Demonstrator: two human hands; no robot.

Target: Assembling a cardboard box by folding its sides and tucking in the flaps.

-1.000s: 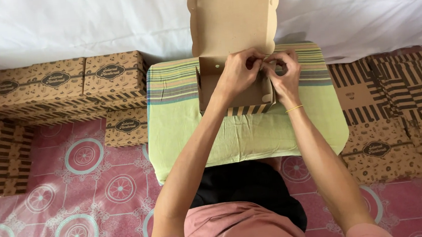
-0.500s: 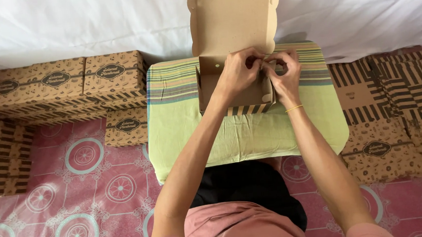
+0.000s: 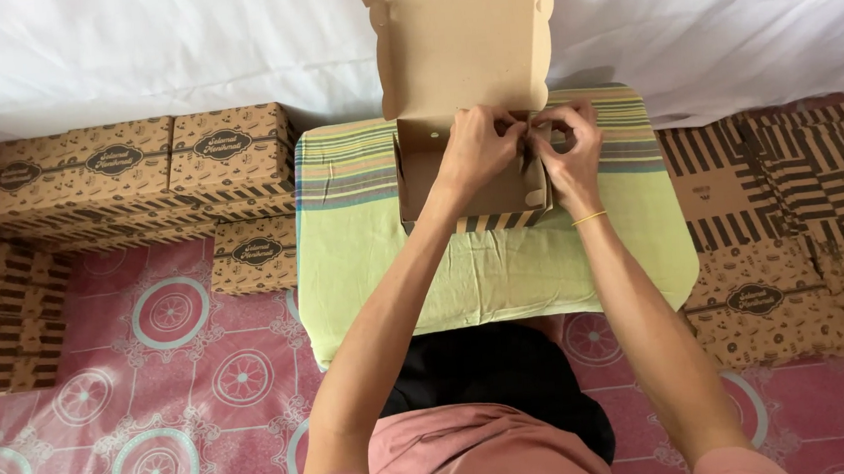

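Both hands, left (image 3: 475,151) and right (image 3: 570,145), pinch the right wall of an open box (image 3: 462,113) on a green cloth (image 3: 373,251).

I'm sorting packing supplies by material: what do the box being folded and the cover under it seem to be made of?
The open box looks like thin brown cardboard, matte, with a scalloped die-cut lid and creased flaps. The green striped cover looks like woven cloth: it drapes and wrinkles at its edges. Both the left hand and right hand pinch a flap.

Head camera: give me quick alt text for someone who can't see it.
Both hands, left hand and right hand, pinch the right side wall of an open cardboard box, lid upright, on a green striped cloth. Finished boxes are stacked at left; flat blanks lie at right.
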